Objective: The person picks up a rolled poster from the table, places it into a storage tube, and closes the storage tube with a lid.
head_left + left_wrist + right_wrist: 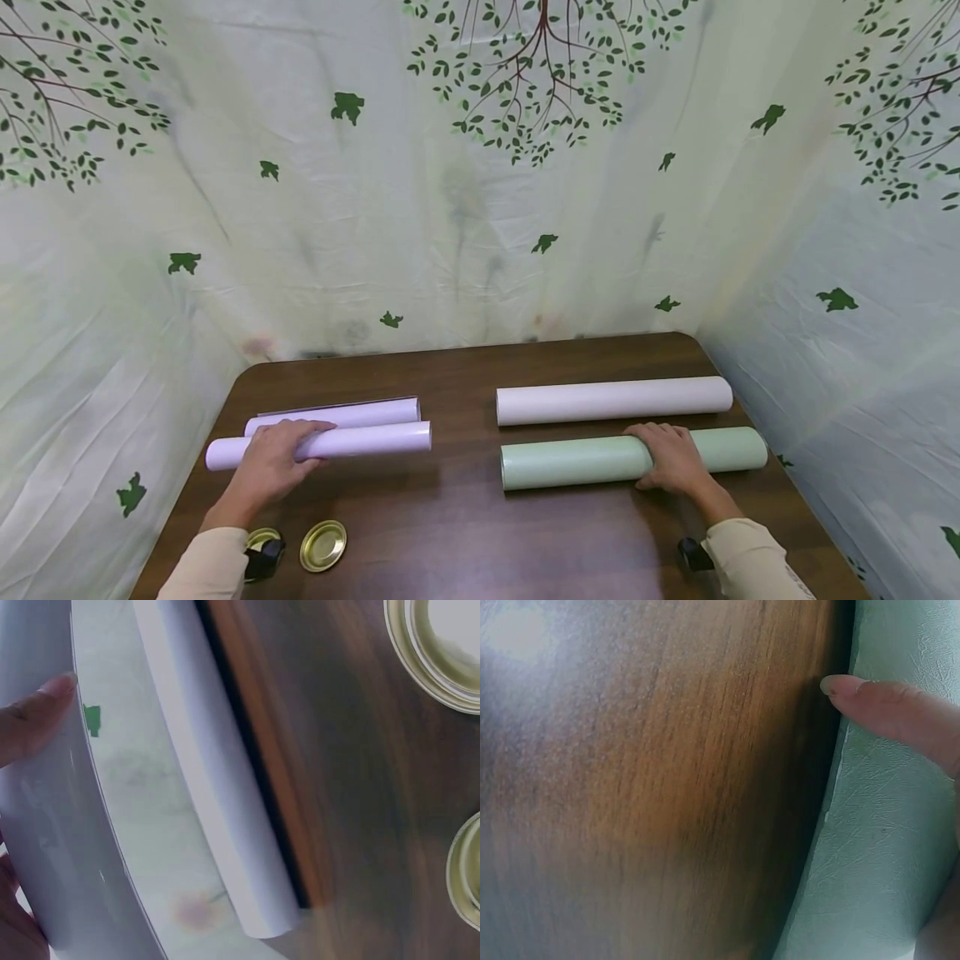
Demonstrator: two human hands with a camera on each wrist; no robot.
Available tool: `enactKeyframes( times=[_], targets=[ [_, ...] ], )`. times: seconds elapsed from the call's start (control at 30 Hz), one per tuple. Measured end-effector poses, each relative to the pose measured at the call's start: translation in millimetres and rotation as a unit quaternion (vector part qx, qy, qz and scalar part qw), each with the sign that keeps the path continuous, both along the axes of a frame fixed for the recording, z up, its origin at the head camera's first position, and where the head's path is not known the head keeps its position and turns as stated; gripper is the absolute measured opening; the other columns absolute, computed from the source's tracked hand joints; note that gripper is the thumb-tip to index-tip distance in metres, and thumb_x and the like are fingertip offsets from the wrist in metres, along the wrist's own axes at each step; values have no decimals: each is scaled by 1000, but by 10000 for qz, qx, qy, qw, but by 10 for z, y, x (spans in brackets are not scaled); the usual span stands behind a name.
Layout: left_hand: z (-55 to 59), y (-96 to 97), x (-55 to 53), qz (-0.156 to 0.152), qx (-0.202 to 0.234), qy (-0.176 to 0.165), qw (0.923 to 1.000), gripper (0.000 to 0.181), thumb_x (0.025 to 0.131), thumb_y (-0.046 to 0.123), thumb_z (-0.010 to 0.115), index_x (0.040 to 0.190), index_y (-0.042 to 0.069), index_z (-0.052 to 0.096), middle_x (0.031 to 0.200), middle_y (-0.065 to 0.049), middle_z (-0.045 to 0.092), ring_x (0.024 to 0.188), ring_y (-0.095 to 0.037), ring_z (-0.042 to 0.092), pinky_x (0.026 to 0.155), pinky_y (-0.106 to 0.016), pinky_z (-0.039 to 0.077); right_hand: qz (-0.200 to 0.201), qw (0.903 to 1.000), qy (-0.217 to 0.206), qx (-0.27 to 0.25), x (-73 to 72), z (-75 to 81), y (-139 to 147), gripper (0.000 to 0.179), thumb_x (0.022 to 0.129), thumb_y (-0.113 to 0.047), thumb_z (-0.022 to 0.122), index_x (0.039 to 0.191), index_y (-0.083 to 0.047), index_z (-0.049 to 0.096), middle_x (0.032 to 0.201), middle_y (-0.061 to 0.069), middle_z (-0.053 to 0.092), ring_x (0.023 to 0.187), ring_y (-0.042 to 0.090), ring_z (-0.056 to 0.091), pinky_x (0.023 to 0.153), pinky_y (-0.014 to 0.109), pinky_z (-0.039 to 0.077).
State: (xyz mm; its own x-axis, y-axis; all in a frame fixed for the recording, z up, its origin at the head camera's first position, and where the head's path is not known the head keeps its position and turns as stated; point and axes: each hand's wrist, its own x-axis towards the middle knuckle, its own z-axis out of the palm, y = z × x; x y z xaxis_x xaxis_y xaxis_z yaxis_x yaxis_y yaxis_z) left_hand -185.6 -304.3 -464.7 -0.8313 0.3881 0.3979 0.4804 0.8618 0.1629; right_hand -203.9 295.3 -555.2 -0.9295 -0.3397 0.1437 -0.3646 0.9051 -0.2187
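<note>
In the head view my left hand (272, 460) grips a glossy lavender roll (375, 439) from above, its thumb along the near side. The left wrist view shows the thumb (37, 720) pressed against this roll. A second lavender roll (375, 412) lies just behind it. On the right, my right hand (671, 458) is wrapped over a pale green roll (573, 464) with a creased, textured surface. Its thumb (885, 705) lies along the green roll's near edge in the right wrist view. Behind that lies a thicker white roll (615, 401).
Two gold round lids or shallow tins sit near the left forearm; one gold lid (323, 546) is in full view, the other partly behind the wrist strap. The brown wooden table (465, 533) meets a leaf-printed cloth (450, 208) at its back and sides.
</note>
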Motion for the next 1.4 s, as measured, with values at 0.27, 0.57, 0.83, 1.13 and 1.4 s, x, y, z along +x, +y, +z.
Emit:
enactKeyframes(
  times=[0.27, 0.57, 0.83, 1.13, 1.4],
  targets=[
    [118, 67, 37, -47, -132, 29, 9999, 50, 58, 11, 90, 105, 15, 72, 97, -4, 73, 85, -28, 66, 69, -48, 45, -26, 10000, 82, 37, 12, 17, -14, 80, 47, -28, 95, 118, -14, 61, 114, 8, 63, 106, 36, 56, 89, 59, 35],
    [237, 126, 115, -93, -170, 251, 9995, 52, 57, 11, 90, 106, 14, 71, 98, -4, 72, 88, -28, 66, 71, -48, 43, 78, 9997, 237, 29, 33, -3, -13, 76, 49, -24, 94, 117, -13, 62, 111, 8, 64, 103, 35, 57, 88, 60, 36],
    [302, 139, 166, -193, -113, 614, 9979, 55, 53, 9, 90, 105, 14, 72, 95, -3, 73, 86, -27, 66, 71, -50, 43, 155, 9995, 256, -80, 29, -3, 16, 74, 49, -21, 94, 116, -13, 64, 110, 7, 65, 103, 35, 57, 88, 60, 36],
    [302, 132, 189, -351, -11, 833, 9959, 58, 50, 8, 90, 105, 15, 72, 91, -2, 73, 81, -25, 65, 68, -48, 42, 160, 9997, 173, -74, 47, 44, 33, 73, 51, -21, 92, 118, -11, 64, 111, 8, 64, 104, 36, 57, 88, 60, 35],
    [273, 169, 192, -378, -14, 778, 9962, 58, 51, 8, 90, 105, 14, 72, 92, -3, 73, 83, -26, 66, 66, -45, 43, 192, 9995, 206, -113, 27, 129, 34, 74, 52, -20, 92, 120, -10, 63, 113, 10, 64, 105, 37, 57, 88, 61, 35]
  ],
)
